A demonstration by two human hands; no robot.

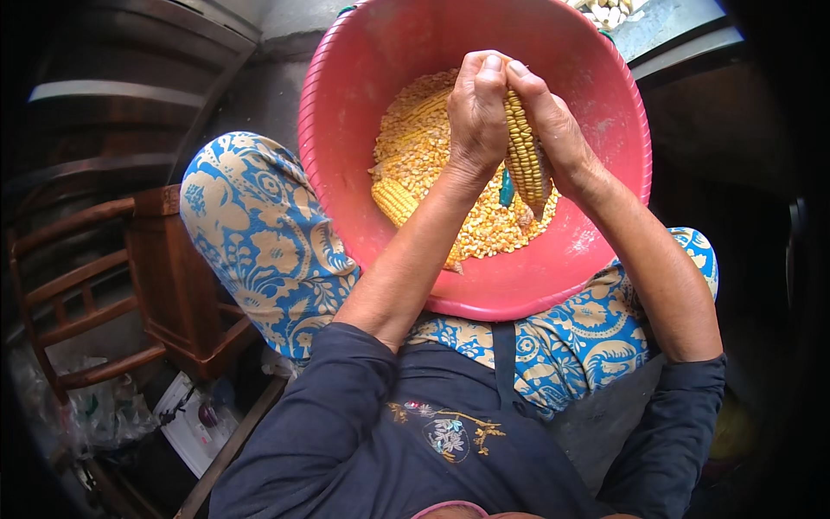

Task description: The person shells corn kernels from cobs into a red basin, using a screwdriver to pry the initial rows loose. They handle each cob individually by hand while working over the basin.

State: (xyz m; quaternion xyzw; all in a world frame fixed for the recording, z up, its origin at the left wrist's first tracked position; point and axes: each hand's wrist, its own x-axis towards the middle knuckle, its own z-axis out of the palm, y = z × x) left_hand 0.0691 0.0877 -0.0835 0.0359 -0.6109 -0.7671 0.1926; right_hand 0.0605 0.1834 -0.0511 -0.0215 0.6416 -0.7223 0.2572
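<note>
My left hand (480,117) and my right hand (551,123) meet at the thumbs above a large pink-red basin (603,117). Both grip the upper end of a yellow corn cob (524,152), whose lower end points towards me, full of kernels. Loose kernels (496,237) cover the basin's bottom. Another corn cob (394,201) lies at the left of the kernels, and part of one more cob (452,258) shows near my left forearm. A dark green object (506,188) rests among the kernels beside the held cob; its kind is unclear. My palms and several fingers are hidden.
The basin sits between my knees, its near rim against my lap. Pale pieces, perhaps bare cobs (606,12), lie beyond it at the upper right. On the left are a wooden chair (84,279), a small wooden cabinet (172,279), plastic bags (107,405) and a white box (194,428).
</note>
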